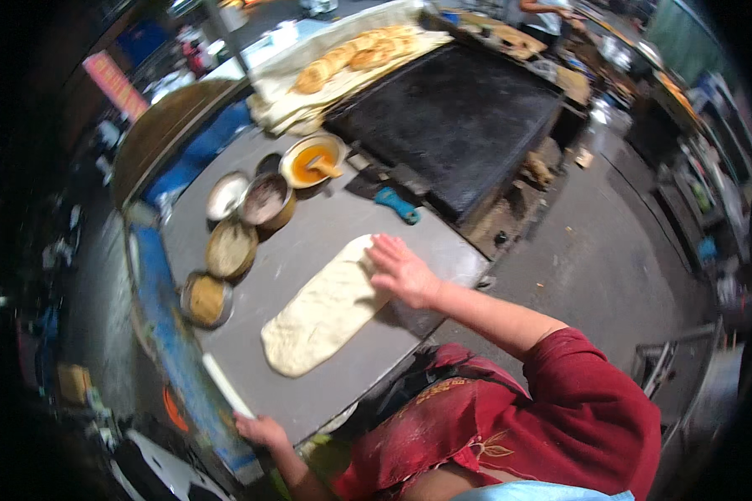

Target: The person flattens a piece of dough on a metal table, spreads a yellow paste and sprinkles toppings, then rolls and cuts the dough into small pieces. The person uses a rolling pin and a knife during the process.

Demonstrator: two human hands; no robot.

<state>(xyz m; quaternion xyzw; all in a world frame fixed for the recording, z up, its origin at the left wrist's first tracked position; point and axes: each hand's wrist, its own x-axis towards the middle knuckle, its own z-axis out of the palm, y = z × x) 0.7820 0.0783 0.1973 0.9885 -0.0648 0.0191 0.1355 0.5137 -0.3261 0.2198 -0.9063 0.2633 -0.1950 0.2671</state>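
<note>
A long, flattened piece of pale dough (326,313) lies aslant on the grey metal worktop (338,401). My right hand (404,269) rests flat on the far right end of the dough, its fingers stretched out and holding nothing. At the near left corner, my left hand (263,431) grips the lower end of a white rolling pin (225,383), which lies along the worktop's left edge. The palm side of each hand is hidden.
Beyond the dough stand several bowls and tins, among them a bowl of orange liquid (313,153) with a brush and a tin of tan powder (205,300). A blue-handled tool (398,205) lies by the black griddle (457,119). Golden flatbreads (357,56) sit on cloth behind; a person (542,19) stands farther off.
</note>
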